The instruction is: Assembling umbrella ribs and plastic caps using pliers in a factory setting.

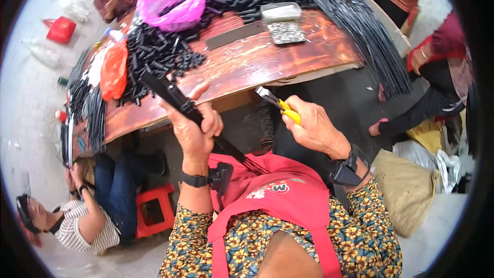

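My left hand (194, 129) is wrapped round a bundle of thin black strips (229, 150). Its thicker upper end slants up past my thumb toward the table, and its lower end runs down onto my red apron (272, 195). My left thumb and index finger stand apart from the bundle. To the right, my right hand (315, 129) grips a yellow utility knife (284, 106), whose silvery tip points up and left. The knife is apart from the strips. Both hands are above my lap, just short of the table's front edge.
The reddish wooden table (242, 67) carries a heap of black pieces (159, 54), a pink plastic bag (175, 2), a clear tub of small bits (285, 31) and long black strips (355, 25). A seated person (85, 216) is at left, near a red stool (154, 208). A sack (404, 190) stands right.
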A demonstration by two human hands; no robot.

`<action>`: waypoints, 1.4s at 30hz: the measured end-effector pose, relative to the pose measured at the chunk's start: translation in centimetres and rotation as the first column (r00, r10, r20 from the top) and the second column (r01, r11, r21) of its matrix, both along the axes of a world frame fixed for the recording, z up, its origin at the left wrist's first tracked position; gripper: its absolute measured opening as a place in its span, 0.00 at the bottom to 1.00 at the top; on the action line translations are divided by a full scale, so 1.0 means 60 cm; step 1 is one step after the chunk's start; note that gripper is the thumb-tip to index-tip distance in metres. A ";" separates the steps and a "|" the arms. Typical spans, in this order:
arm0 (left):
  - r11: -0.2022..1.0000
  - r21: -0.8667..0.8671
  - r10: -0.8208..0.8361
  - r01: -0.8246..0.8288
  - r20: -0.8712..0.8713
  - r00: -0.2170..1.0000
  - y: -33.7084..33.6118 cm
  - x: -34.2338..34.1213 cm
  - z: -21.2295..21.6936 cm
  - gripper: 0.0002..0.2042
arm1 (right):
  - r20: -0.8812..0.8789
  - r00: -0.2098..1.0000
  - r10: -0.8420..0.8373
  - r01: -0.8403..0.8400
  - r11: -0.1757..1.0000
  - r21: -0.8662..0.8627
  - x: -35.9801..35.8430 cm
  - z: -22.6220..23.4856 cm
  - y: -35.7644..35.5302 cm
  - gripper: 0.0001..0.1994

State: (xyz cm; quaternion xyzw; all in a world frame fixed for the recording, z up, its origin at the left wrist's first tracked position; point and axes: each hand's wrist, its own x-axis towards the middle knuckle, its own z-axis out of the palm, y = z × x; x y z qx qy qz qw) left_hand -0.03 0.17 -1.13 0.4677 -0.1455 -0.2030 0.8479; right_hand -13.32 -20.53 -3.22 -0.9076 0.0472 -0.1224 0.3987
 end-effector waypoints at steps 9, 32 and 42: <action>1.000 0.005 0.001 0.000 -0.060 0.998 0.019 -0.013 -0.005 0.50 | 0.209 0.963 0.169 -0.073 0.913 -0.402 0.087 0.048 0.072 0.21; 0.997 0.073 0.043 -0.037 -0.085 0.995 0.005 -0.010 -0.001 0.49 | 0.299 0.952 0.064 0.157 0.737 -0.658 0.109 0.055 0.074 0.23; 0.998 0.064 -0.015 0.014 0.027 1.000 -0.004 -0.048 0.003 0.46 | -0.343 0.536 0.772 -0.630 0.636 0.446 0.142 0.110 -0.016 0.18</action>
